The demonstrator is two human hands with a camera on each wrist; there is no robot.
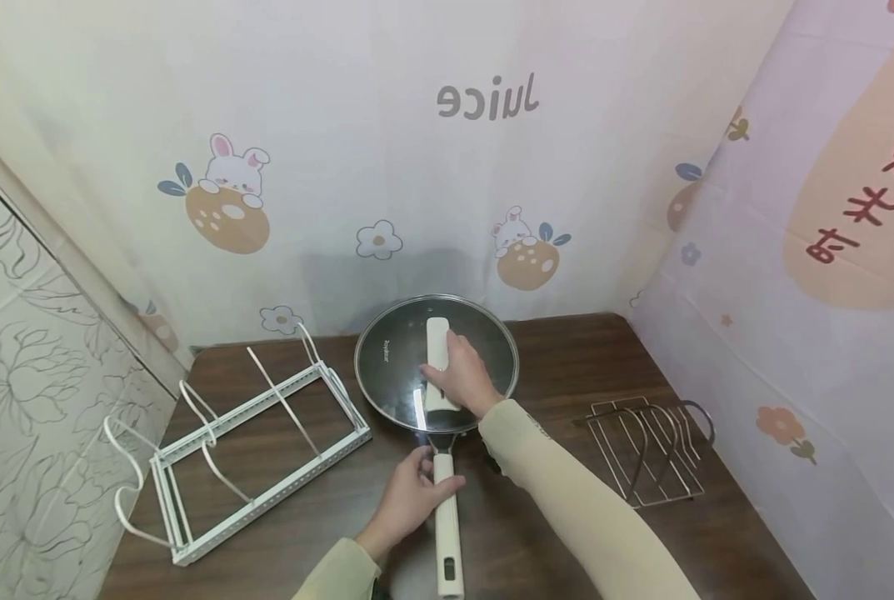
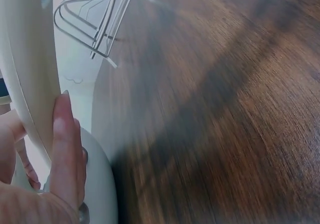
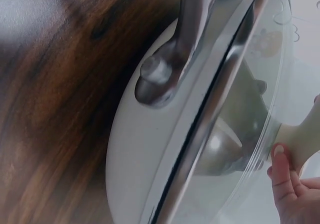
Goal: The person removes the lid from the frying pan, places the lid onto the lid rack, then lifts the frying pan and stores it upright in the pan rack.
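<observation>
A frying pan (image 3: 135,154) with a pale outer wall sits on the wooden table. On it lies a round glass lid (image 1: 390,383) with a metal rim and an upright cream knob-handle (image 1: 437,337). My right hand (image 1: 467,375) grips that lid handle, thumb on the left side and fingers on the right. The pan's long cream handle (image 1: 447,525) points toward me. Near its pan end, my left hand (image 1: 409,497) holds it, thumb across the top; in the left wrist view, the fingers (image 2: 65,149) lie along its underside.
A white metal rack (image 1: 267,492) with curved wire dividers lies on the table (image 1: 514,533) to the left. To the right stands a smaller silver wire rack (image 1: 645,454). A printed curtain (image 1: 327,167) hangs close behind the pan.
</observation>
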